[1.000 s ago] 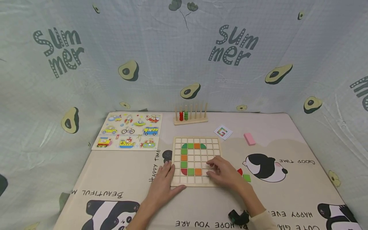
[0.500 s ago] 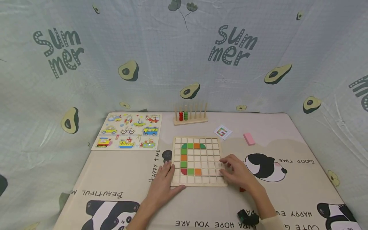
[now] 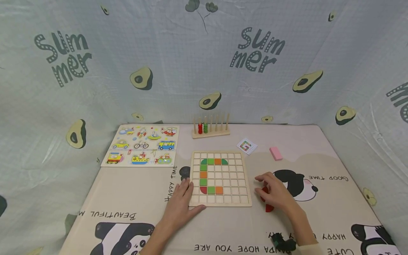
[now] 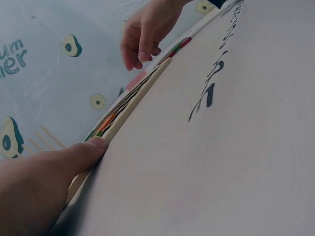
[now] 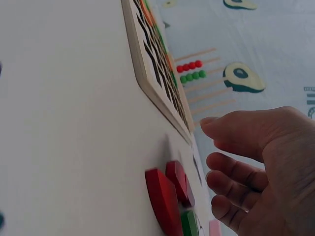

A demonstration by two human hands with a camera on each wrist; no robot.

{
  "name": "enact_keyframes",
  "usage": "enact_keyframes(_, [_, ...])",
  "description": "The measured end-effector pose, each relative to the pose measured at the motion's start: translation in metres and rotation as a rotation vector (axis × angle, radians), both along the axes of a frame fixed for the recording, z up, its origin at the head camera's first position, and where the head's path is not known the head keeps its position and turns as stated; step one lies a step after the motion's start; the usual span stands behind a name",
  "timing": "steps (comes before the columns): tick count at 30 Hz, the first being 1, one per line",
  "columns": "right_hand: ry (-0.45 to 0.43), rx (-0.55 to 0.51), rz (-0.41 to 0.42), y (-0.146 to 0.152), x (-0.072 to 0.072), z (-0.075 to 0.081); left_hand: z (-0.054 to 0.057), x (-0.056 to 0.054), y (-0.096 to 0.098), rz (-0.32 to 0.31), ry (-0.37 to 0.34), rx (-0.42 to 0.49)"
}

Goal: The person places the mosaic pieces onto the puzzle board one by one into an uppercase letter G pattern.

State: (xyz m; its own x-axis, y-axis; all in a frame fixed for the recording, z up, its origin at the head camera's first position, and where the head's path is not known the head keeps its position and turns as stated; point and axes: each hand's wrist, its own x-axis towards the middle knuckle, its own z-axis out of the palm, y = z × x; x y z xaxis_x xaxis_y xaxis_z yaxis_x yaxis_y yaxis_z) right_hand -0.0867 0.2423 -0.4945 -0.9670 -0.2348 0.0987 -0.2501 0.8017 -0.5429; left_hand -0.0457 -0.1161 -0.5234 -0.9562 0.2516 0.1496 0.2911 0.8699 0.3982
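A wooden grid board (image 3: 223, 204) lies in the middle of the table, with green, orange and red tiles (image 3: 203, 175) set in a C-like outline. My left hand (image 3: 179, 205) rests on its near left corner, fingers along the left side and thumb at the front edge. To the right of the board, my right hand (image 3: 276, 193) hovers over loose red pieces (image 3: 269, 208), fingers loosely bent and holding nothing. The right wrist view shows red pieces (image 5: 163, 201) and a green piece (image 5: 189, 223) below the fingers, apart from them.
A picture card (image 3: 247, 146) with a coloured tile pattern and a pink block (image 3: 276, 153) lie beyond the board. At the back stand a peg rack (image 3: 211, 135) with red and green beads and, left of it, a vehicle picture board (image 3: 127, 163). Patterned cloth hangs behind.
My right hand has moved right, off the grid board and over the loose pieces. The left hand has stayed on the board's corner. The tiles on the board look the same.
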Motion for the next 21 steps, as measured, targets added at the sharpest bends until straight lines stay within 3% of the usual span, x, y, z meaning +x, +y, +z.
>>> enact_keyframes(11, [0.003, 0.038, -0.039, 0.018, 0.004, -0.004, -0.001, -0.001, 0.0, 0.0, -0.01, 0.003])
enact_keyframes(21, [-0.066, 0.072, -0.041, 0.023, 0.007, -0.004, 0.0, 0.0, -0.001, -0.003, -0.006, 0.003])
